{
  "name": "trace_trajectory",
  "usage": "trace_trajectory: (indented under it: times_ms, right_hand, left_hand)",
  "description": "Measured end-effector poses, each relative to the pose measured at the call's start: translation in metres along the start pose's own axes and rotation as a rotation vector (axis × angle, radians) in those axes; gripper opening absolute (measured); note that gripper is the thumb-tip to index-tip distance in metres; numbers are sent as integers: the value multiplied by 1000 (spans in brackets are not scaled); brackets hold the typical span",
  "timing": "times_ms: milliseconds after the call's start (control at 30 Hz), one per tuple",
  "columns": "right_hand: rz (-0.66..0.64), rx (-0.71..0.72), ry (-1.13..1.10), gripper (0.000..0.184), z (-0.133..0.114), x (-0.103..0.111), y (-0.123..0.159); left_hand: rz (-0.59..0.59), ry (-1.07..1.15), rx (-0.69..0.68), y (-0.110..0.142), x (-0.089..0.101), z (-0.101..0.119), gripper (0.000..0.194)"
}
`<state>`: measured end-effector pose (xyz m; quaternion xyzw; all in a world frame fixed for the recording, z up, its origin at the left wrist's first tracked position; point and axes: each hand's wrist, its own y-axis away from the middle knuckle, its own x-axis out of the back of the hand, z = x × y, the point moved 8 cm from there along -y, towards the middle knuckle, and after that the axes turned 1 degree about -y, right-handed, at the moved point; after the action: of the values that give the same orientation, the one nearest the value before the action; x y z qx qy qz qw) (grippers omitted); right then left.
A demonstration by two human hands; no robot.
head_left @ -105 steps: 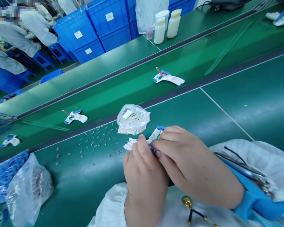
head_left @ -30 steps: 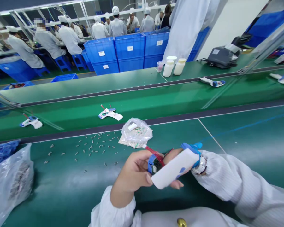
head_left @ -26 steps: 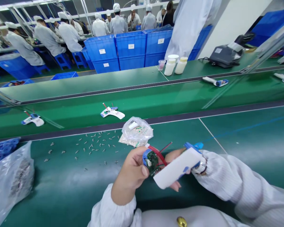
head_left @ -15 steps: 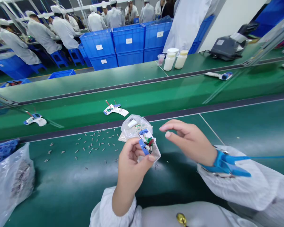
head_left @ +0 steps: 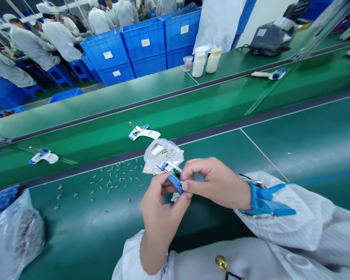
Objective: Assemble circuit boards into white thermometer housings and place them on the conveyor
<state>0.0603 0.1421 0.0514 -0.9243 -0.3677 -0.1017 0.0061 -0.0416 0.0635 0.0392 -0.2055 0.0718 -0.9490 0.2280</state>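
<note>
Over the green conveyor belt (head_left: 76, 237), our left hand (head_left: 160, 214) and right hand (head_left: 216, 182) pinch a small blue-edged circuit board (head_left: 172, 175) between them, just before a clear plastic bag (head_left: 163, 153); tiny metal parts (head_left: 113, 179) lie scattered leftward.

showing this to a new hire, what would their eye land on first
The left hand and right hand at lower centre come first, pinching a small blue-and-white device with a circuit board, just in front of a clear plastic bag. Left of them, small metal parts lie scattered on the green conveyor belt. Stacked blue crates fill the far background.
</note>
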Motion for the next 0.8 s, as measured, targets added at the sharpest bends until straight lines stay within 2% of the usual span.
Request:
trace_trajectory:
  times_ms: [133,233,300,400,467,533,600,733,800]
  right_hand:
    - [-26,21,-53,12,1,0,0]
    - [-34,74,-110,16,2,5,-4]
    - [14,96,-109,17,3,15,-10]
    - [93,123,33,22,2,27,-17]
    - [24,194,141,28,-3,23,-18]
    - [-88,288,194,25,-10,12,-14]
    - [-144,345,178,20,-12,4,-10]
    - [-66,396,68,7,-10,-2,-5]
    - [-21,412,42,10,-8,-4,-4]
  left_hand:
    - [9,29,34,1,1,0,30]
    - [-61,196,59,1,-1,-4,32]
    - [-95,345,100,0,-2,-8,30]
    - [-109,507,147,0,-5,-14,30]
    - [-116,578,150,0,-6,-14,31]
    - [-107,627,138,0,-6,-13,31]
    - [-72,654,133,0,-4,-13,30]
    - [17,662,171,1,0,-19,29]
    - [36,660,184,1,0,-21,29]
